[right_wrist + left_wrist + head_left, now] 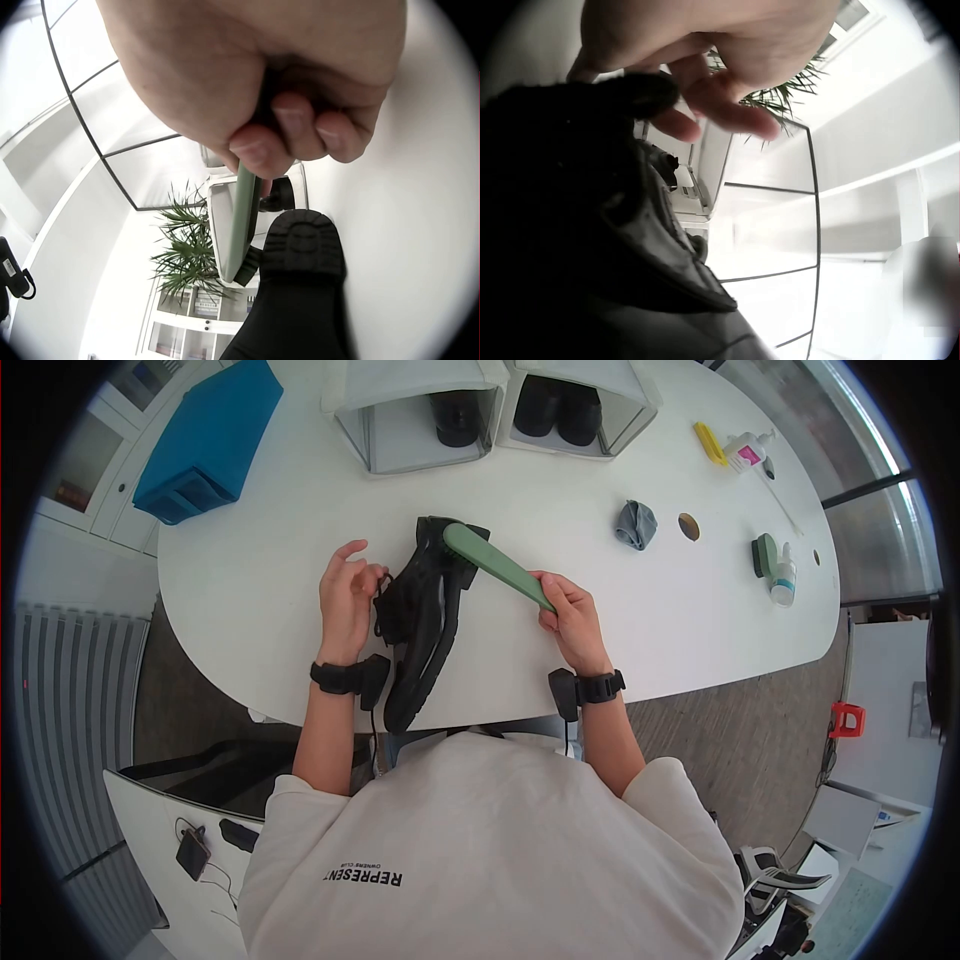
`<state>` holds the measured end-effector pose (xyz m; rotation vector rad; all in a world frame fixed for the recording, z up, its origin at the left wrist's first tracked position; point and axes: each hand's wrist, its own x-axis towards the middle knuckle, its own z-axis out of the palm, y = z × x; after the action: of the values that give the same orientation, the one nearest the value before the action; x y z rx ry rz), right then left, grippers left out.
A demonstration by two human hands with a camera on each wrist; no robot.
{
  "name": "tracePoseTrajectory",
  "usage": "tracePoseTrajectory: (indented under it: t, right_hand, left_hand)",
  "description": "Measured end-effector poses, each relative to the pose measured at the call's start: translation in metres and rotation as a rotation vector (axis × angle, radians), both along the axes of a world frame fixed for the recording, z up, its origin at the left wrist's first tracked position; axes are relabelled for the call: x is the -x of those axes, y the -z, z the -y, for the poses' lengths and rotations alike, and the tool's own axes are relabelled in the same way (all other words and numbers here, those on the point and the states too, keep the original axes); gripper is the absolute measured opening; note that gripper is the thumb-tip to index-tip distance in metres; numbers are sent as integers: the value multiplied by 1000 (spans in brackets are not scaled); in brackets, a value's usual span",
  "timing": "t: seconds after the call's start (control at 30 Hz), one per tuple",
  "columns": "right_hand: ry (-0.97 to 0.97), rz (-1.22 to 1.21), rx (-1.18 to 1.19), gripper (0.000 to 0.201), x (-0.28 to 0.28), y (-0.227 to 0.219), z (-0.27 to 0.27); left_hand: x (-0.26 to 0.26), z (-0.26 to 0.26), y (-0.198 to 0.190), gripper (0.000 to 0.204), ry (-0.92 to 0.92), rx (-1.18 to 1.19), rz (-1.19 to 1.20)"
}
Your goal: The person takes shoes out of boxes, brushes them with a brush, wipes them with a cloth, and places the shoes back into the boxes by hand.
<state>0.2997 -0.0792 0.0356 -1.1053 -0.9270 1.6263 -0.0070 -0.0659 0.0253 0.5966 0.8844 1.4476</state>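
A black lace-up shoe (425,625) lies on its side on the table, toe toward the person, its treaded sole facing right. My right hand (572,622) grips the handle of a green shoe brush (500,567). The brush's head overlaps the heel end of the shoe in the head view, and its dark bristles (247,267) show beside the heel (304,244) in the right wrist view. Beside the laces, my left hand (345,610) has loosely bent, spread fingers right at the shoe's upper. In the left wrist view the dark shoe (562,202) hides part of that hand.
Two white boxes (425,445) with black footwear inside stand at the back. A teal case (215,445) is at the back left. To the right lie a grey cloth (635,525), another green brush (765,555), a spray bottle (783,582), a pump bottle (745,452) and a yellow item (711,444).
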Motion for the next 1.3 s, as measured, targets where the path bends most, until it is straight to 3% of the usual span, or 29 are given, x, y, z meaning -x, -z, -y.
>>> tracePoseTrajectory:
  t: [0.03,0.07,0.13,0.17,0.23,0.27,0.43,0.5,0.7,0.83,0.93,1.1,1.2,1.23,1.3]
  right_hand:
    - [2,12,-9,30,0,0,0]
    - [5,24,-18,30,-1,1,0]
    - [23,33,-28,30,-1,-1,-1]
    - [38,45,-36,29,0,-2,-3]
    - [56,62,-42,29,1,-8,-7]
    - [74,82,-49,29,1,-10,-10]
    - [171,-11,-11,30,-6,-13,-13]
    - [173,-100,0,31,-12,-19,-8]
    - [262,-175,-78,30,-26,-41,13]
    - [127,-277,-177,30,-30,-56,30]
    - [201,-354,-117,30,-28,-48,23]
    - [185,-271,-145,30,-23,-58,33]
    - [251,-250,-143,30,-19,-49,31]
    - [289,-263,-125,30,-18,-49,28]
    - [210,-237,-141,30,-17,-54,36]
  left_hand:
    - [-7,1,-8,34,-40,114,-157]
    - [-12,3,-11,34,-39,112,-159]
    - [-19,8,-15,42,108,-17,-545]
    - [-20,10,-18,42,109,-17,-549]
    - [-22,13,-23,47,367,20,-565]
    - [-25,14,-27,47,370,16,-567]
    - [-51,26,-60,36,291,-220,-1040]
    - [-61,33,-69,35,263,-356,-1031]
    - [-75,45,-92,29,104,-698,-1323]
    - [-81,50,-96,24,41,-852,-1447]
    - [-85,51,-96,22,1,-884,-1489]
    - [-80,53,-95,22,-55,-880,-1523]
    - [-78,54,-98,23,-47,-809,-1428]
    - [-77,53,-96,25,-31,-719,-1300]
    - [-72,53,-93,27,-24,-621,-1179]
